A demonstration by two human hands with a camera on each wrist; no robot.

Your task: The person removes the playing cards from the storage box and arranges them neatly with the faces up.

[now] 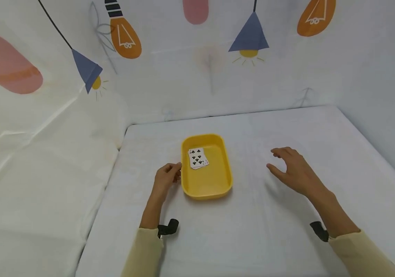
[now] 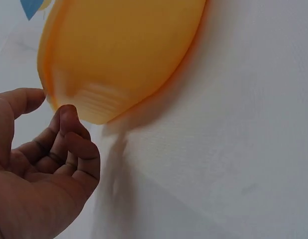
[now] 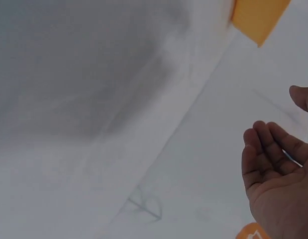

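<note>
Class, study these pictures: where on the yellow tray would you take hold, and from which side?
Probably the left long rim of the yellow tray, from the left: the left hand is beside it, and its raised lip suits a pinch. The playing cards lie loose inside, so keep it level.

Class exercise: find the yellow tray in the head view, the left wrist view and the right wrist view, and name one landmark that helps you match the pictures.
Head: the yellow tray sits at the centre of the white table, cards inside.
Left wrist: it fills the top left, beside the left hand.
Right wrist: not in it; only the open right hand shows.
Shared landmark: the white table.
</note>
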